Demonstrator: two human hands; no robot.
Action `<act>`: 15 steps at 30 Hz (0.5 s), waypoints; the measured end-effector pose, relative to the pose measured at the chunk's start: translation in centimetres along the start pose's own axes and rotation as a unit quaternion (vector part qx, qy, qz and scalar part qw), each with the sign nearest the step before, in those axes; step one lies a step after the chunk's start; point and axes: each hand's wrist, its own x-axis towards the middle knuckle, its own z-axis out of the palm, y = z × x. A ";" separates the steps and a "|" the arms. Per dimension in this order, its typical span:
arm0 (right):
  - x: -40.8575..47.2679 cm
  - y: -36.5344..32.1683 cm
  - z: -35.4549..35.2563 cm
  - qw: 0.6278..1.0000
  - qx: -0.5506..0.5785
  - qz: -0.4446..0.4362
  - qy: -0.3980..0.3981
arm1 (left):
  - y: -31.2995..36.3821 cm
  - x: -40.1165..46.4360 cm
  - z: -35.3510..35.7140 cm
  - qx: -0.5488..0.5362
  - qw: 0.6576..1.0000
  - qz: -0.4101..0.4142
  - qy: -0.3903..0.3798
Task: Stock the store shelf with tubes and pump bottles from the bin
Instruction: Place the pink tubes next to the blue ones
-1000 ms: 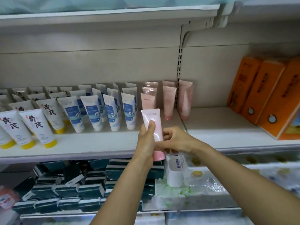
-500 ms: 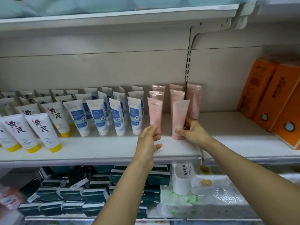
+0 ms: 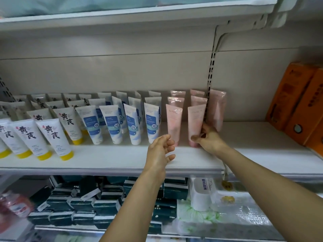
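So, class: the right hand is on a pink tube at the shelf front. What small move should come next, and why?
Probably let go. The right hand grips the front pink tube, which already stands cap-down on the shelf, level with the neighbouring pink tube. The left hand is open and free.

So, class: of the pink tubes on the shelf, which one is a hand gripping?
The front pink tube of the right-hand column: the right hand grips its lower end, while the other pink tubes stand untouched.
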 end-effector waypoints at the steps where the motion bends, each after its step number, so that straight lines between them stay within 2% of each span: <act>1: -0.1 -0.1 0.0 1.000 0.004 0.001 0.001 | 0.0 -0.1 0.0 -0.001 1.000 -0.001 0.002; 9: -1.8 -1.1 0.0 1.000 0.017 0.014 0.007 | 0.4 -0.6 0.1 -0.031 0.999 -0.025 0.020; 15: -4.0 -0.8 -0.7 0.997 0.025 0.026 0.062 | 0.5 -1.9 -0.6 -0.088 0.995 -0.033 0.043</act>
